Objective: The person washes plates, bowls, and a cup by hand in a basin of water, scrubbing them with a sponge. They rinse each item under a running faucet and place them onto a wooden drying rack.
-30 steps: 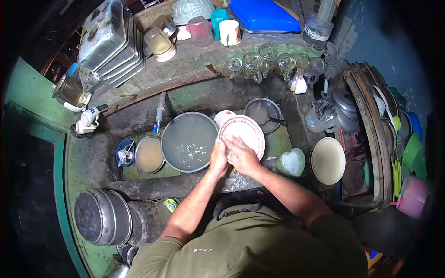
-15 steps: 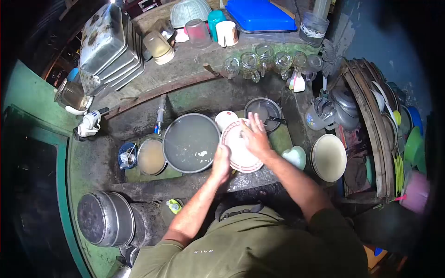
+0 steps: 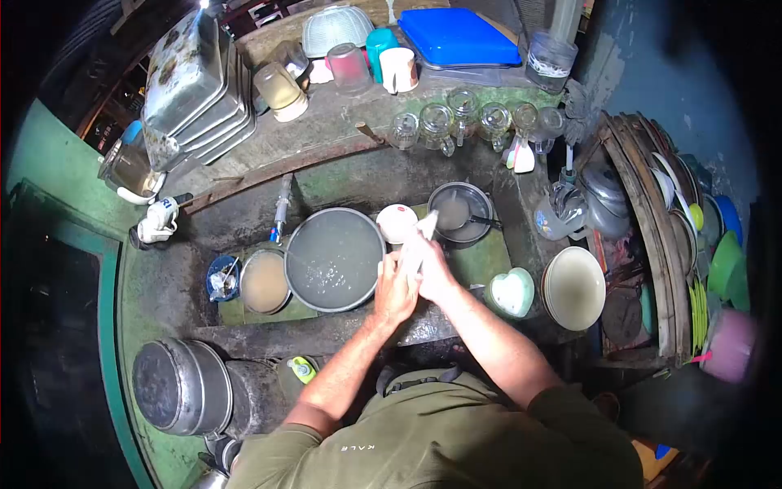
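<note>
Where the two hands meet, just right of the large basin (image 3: 335, 310), a white plate (image 3: 426, 225) stands steeply tilted, nearly edge-on, between them. The left forearm (image 3: 346, 363) slants up toward the basin's right rim, its wrist bent slightly, and the left hand (image 3: 396, 292) has its fingers together, clamped on the plate's near side. The right forearm (image 3: 501, 346) comes in from farther right of the basin; the right hand (image 3: 437, 273) lies along the plate's other side, its fingertips hidden, so I cannot tell how tightly they close.

The basin's rim runs close beside the left knuckles. A white bowl (image 3: 397, 224) sits just off the basin's right edge, beyond the hands, and a pan (image 3: 460, 212) lies farther right. The sink ledge (image 3: 429, 330) passes below the wrists, nearer than the basin. Green sink floor (image 3: 481, 265) shows farther right of the basin, between pan and green bowl (image 3: 511, 293), giving sideways room.
</note>
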Available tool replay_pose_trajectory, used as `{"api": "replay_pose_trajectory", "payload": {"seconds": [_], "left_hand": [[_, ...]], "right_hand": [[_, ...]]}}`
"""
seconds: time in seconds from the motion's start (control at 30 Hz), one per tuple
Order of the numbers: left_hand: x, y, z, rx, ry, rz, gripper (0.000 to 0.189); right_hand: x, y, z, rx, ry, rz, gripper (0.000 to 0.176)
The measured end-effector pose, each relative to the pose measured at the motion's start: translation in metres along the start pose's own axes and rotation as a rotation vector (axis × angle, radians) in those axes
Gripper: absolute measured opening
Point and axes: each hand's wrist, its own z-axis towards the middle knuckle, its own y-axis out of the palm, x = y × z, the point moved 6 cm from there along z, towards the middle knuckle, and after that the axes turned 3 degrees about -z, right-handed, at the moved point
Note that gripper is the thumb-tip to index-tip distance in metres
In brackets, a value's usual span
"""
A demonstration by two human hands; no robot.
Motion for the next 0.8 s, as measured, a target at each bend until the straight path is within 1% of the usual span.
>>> {"api": "replay_pose_trajectory", "payload": {"seconds": [0.03, 0.07, 0.1, 0.13, 0.17, 0.2, 0.23, 0.27, 0.3, 0.33, 0.37, 0.4, 0.43, 0.47, 0.5, 0.53, 0.57, 0.6, 0.63, 0.67, 0.7, 0.77, 0.8], "left_hand": [[0.016, -0.008, 0.000, -0.033, 0.153, 0.149, 0.058], [0.016, -0.011, -0.001, -0.069, 0.254, 0.193, 0.059], [0.015, -0.010, -0.003, -0.106, 0.355, 0.238, 0.061], [0.003, -0.003, -0.004, -0.101, 0.350, 0.241, 0.061], [-0.020, -0.004, 0.001, 0.079, 0.199, 0.054, 0.061], [-0.038, -0.008, 0.002, 0.254, 0.047, -0.137, 0.062], [-0.038, -0.012, 0.006, 0.255, 0.043, -0.139, 0.062], [-0.063, -0.002, 0.009, 0.166, -0.333, -0.955, 0.053], [-0.065, 0.019, 0.002, 0.048, -0.716, -1.764, 0.045], [-0.063, 0.015, 0.001, 0.069, -0.701, -1.839, 0.040], [-0.062, 0.012, 0.002, 0.072, -0.696, -1.838, 0.040], [-0.062, 0.007, 0.002, 0.083, -0.632, -1.739, 0.040], [-0.062, 0.005, -0.001, 0.093, -0.574, -1.639, 0.039], [-0.061, 0.007, -0.003, 0.089, -0.578, -1.637, 0.039], [-0.060, 0.009, -0.005, 0.062, -0.552, -1.446, 0.034], [-0.058, 0.012, -0.005, 0.035, -0.522, -1.257, 0.029], [-0.056, 0.016, -0.006, 0.009, -0.493, -1.068, 0.025], [-0.052, 0.019, -0.006, 0.011, -0.460, -0.991, 0.021], [-0.048, 0.017, -0.006, 0.005, -0.463, -0.991, 0.021], [-0.038, 0.008, 0.000, 0.010, -0.400, -0.984, 0.021], [-0.029, -0.001, 0.004, 0.016, -0.338, -0.976, 0.021], [-0.020, -0.010, 0.005, 0.001, -0.318, -0.960, 0.022], [-0.020, -0.013, 0.003, -0.057, -0.372, -0.872, 0.023]], "right_hand": [[-0.013, 0.000, -0.010, -0.057, 0.010, 0.055, 0.035], [-0.026, 0.000, -0.021, -0.113, 0.023, 0.110, 0.031], [-0.031, -0.007, -0.018, -0.132, -0.185, 0.144, 0.032], [-0.035, -0.010, -0.025, -0.090, -0.143, 0.165, 0.032], [-0.044, -0.015, -0.030, -0.049, -0.104, 0.182, 0.033], [-0.049, -0.023, -0.032, -0.053, -0.102, 0.177, 0.033], [-0.047, -0.031, -0.036, -0.090, -0.046, 0.172, 0.034], [-0.044, -0.038, -0.040, -0.124, 0.016, 0.168, 0.036], [-0.042, -0.045, -0.041, -0.122, 0.026, 0.164, 0.036], [-0.039, -0.058, -0.037, -0.022, 0.024, -0.026, 0.036], [-0.040, -0.071, -0.030, 0.076, 0.011, -0.213, 0.036], [-0.040, -0.084, -0.021, 0.092, -0.041, -0.316, 0.036], [-0.049, -0.098, -0.013, 0.235, -0.129, -0.557, 0.033], [-0.056, -0.106, -0.008, 0.327, -0.258, -0.686, 0.031], [-0.068, -0.097, -0.010, 0.422, -0.389, -0.815, 0.028], [-0.070, -0.075, -0.007, 0.396, -0.446, -0.888, 0.022], [-0.072, -0.043, -0.011, 0.367, -0.719, -0.992, 0.016], [-0.079, -0.002, -0.024, 0.149, -0.932, -1.186, 0.016], [-0.074, 0.030, -0.036, -0.021, -1.022, -1.153, 0.016], [-0.075, 0.059, -0.055, -0.219, -1.167, -1.278, 0.012], [-0.076, 0.072, -0.064, -0.326, -1.260, -1.381, 0.014], [-0.087, 0.059, -0.044, -0.286, -1.233, -1.252, 0.014], [-0.097, 0.049, -0.027, -0.130, -1.053, -1.169, 0.015]]}}
